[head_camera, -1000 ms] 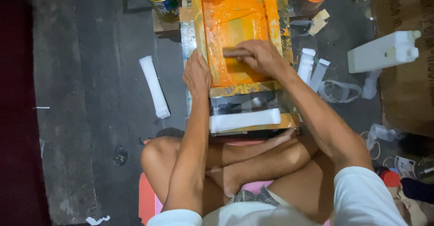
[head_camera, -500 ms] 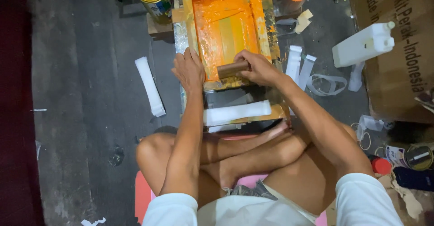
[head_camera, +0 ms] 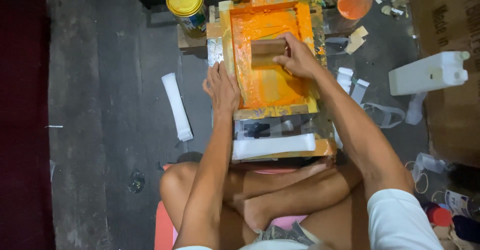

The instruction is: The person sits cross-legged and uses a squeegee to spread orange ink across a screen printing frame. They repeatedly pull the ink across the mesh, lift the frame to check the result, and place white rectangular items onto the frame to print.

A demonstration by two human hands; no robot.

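Observation:
A wooden screen-printing frame (head_camera: pixel 227 45) coated in orange ink lies flat on the floor in front of my crossed legs. My right hand (head_camera: pixel 299 57) grips a brown wooden squeegee (head_camera: pixel 266 53) set across the upper middle of the orange mesh. My left hand (head_camera: pixel 222 89) lies flat, fingers together, pressing on the frame's left edge near its lower corner. Below the frame, a white folded strip (head_camera: pixel 274 146) rests on a board with a dark print.
A yellow-lidded tin can (head_camera: pixel 186 1) stands at the frame's upper left. An orange-stained lid (head_camera: pixel 354 3) is at the upper right. A white jerrycan (head_camera: pixel 429 72) lies on the right beside a cardboard box (head_camera: pixel 450 20). White strips (head_camera: pixel 176 106) and scraps are scattered around.
My right hand has pushed the squeegee from the lower edge of the screen up toward the far end. My left hand has stayed on the frame's left edge.

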